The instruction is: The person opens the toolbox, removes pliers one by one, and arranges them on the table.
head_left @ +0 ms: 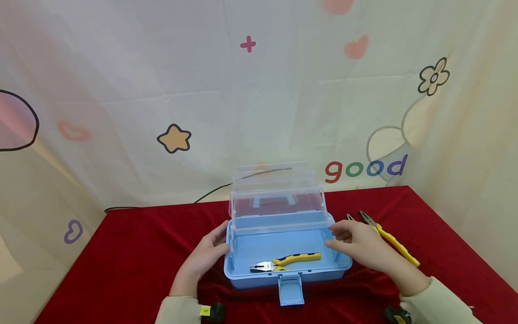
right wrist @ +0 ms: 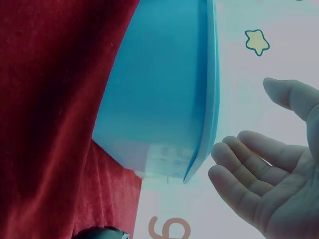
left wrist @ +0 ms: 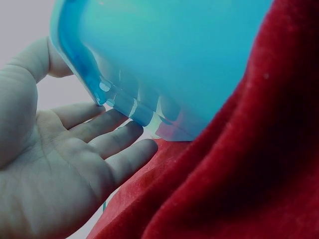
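A light blue toolbox (head_left: 283, 281) with its clear lid (head_left: 279, 202) raised stands on the red cloth, its front latch (head_left: 291, 290) hanging down. Inside lies a pair of combination pliers (head_left: 297, 258) with yellow and black handles. My left hand (head_left: 204, 254) rests at the box's left side, fingers fairly straight along the outer wall and thumb at the rim. Over the right end of the box hovers my right hand (head_left: 362, 243), its fingers loosely bent and holding nothing. In the right wrist view its fingertips stand apart from the box wall (right wrist: 154, 84).
Right of the box lie long-nose pliers (head_left: 392, 240) with yellow handles. Another tool's metal tip (head_left: 350, 217) shows beside them, mostly hidden by my right hand. A patterned white curtain (head_left: 259, 99) hangs behind the table, with a dark cable (head_left: 214, 193) along it.
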Available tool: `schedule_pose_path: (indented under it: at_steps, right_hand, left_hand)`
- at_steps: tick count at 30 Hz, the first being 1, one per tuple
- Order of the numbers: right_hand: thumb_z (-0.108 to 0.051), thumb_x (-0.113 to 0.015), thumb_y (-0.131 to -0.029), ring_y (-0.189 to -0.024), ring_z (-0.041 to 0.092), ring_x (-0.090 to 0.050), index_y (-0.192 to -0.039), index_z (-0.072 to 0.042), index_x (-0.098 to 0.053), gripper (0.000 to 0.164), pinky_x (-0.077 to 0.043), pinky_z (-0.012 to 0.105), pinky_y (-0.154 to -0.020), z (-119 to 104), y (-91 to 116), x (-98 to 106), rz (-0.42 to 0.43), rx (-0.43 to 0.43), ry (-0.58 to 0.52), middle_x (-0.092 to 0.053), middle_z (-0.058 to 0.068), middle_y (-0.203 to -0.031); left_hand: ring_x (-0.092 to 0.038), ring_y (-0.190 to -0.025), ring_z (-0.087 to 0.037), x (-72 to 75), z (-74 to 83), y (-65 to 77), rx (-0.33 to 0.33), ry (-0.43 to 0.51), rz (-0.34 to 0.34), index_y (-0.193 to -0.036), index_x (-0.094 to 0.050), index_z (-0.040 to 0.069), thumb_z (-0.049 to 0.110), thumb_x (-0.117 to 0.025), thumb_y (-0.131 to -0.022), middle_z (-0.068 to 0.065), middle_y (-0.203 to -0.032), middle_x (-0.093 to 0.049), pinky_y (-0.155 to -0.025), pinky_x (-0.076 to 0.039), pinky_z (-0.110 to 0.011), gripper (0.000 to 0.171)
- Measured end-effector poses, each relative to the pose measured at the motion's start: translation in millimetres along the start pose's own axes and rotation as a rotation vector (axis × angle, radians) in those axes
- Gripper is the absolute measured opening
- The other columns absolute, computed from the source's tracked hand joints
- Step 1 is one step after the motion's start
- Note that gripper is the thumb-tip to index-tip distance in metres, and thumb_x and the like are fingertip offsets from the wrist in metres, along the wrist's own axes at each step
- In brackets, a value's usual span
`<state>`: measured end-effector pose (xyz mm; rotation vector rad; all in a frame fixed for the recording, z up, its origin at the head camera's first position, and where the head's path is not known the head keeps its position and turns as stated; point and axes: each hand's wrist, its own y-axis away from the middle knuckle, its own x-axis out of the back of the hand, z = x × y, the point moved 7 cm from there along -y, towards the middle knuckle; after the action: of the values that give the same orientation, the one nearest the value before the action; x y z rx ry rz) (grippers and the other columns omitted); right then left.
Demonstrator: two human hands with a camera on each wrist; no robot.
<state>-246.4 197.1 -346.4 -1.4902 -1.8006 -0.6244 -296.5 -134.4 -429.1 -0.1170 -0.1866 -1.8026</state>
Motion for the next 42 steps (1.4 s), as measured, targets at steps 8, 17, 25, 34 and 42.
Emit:
schedule_pose_path:
  at_steps: [8, 17, 25, 34, 42]
  right_hand:
    - [-0.036, -0.071, -0.080, -0.094, 0.018, -0.062, -0.117, -0.002, -0.063, 0.051, -0.054, 0.030, -0.077, -7.8, -2.6, -7.5, -0.035, 0.035, 0.006, -0.067, 0.011, -0.108]
    - [-0.036, -0.072, -0.079, -0.096, 0.022, -0.063, -0.116, -0.002, -0.063, 0.052, -0.055, 0.039, -0.083, -14.6, -6.5, -15.7, -0.091, 0.068, 0.007, -0.067, 0.011, -0.110]
    - [-0.035, -0.074, -0.078, -0.097, 0.022, -0.063, -0.114, -0.002, -0.064, 0.051, -0.054, 0.042, -0.084, -17.2, -13.2, -26.0, -0.143, 0.092, 0.055, -0.068, 0.011, -0.110]
    - [-0.035, -0.073, -0.078, -0.100, 0.023, -0.063, -0.115, -0.002, -0.064, 0.049, -0.054, 0.042, -0.085, -19.2, -16.9, -35.5, -0.218, 0.105, 0.077, -0.067, 0.010, -0.112]
    - [-0.032, -0.075, -0.077, -0.102, 0.026, -0.063, -0.115, -0.002, -0.064, 0.050, -0.054, 0.044, -0.086, -21.5, -21.0, -43.3, -0.276, 0.097, 0.096, -0.067, 0.011, -0.112]
  left_hand:
    - [-0.040, -0.134, -0.036, 0.0, 0.1, -0.5, 0.003, 0.004, -0.001, -0.149, -0.029, 0.011, 0.005, -0.059, -0.078, -0.013, -0.149, -0.038, -0.100, -0.045, -0.048, 0.077]
    - [-0.041, -0.134, -0.034, -0.9, 0.9, -1.0, -0.016, 0.011, -0.015, -0.149, -0.028, 0.011, 0.004, -0.055, -0.080, -0.012, -0.149, -0.038, -0.102, -0.044, -0.047, 0.075]
    - [-0.041, -0.135, -0.033, -0.6, 0.5, -0.6, -0.012, 0.015, -0.015, -0.149, -0.028, 0.011, 0.004, -0.055, -0.080, -0.012, -0.149, -0.038, -0.102, -0.043, -0.047, 0.074]
    - [-0.041, -0.134, -0.034, -0.9, 0.4, 0.1, -0.008, 0.015, -0.013, -0.149, -0.028, 0.011, 0.004, -0.055, -0.080, -0.012, -0.149, -0.038, -0.102, -0.043, -0.048, 0.074]
    - [-0.041, -0.134, -0.034, -0.8, 0.2, 0.3, -0.002, 0.010, -0.010, -0.149, -0.029, 0.011, 0.005, -0.057, -0.080, -0.012, -0.149, -0.038, -0.101, -0.044, -0.048, 0.075]
